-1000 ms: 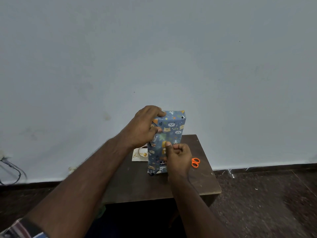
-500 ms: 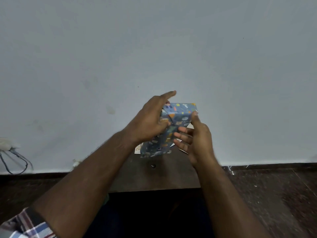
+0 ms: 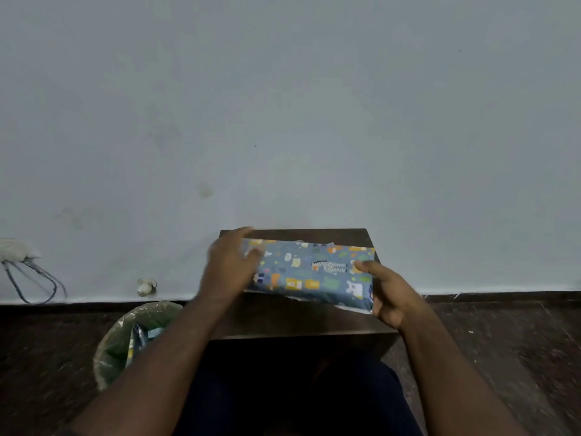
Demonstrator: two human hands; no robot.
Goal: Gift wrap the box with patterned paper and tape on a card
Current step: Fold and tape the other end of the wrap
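Observation:
The box (image 3: 311,272), wrapped in blue paper with small animal prints, lies lengthwise across the small dark wooden table (image 3: 298,319), tilted slightly down to the right. My left hand (image 3: 231,265), blurred, holds its left end with the thumb on the top face. My right hand (image 3: 386,294) grips the right end, thumb on top and fingers underneath. A thin strip of white shows along the box's lower edge. The card and scissors are not visible.
A plain grey wall rises right behind the table. A plastic-lined bin (image 3: 132,338) with scraps stands on the dark floor to the left. Cables (image 3: 28,275) hang at the far left wall, with a small white object (image 3: 146,286) by the skirting.
The box stood upright on its end a second ago; both hands have lifted it, turned it and laid it flat and lengthwise. The view has tilted down, showing the bin.

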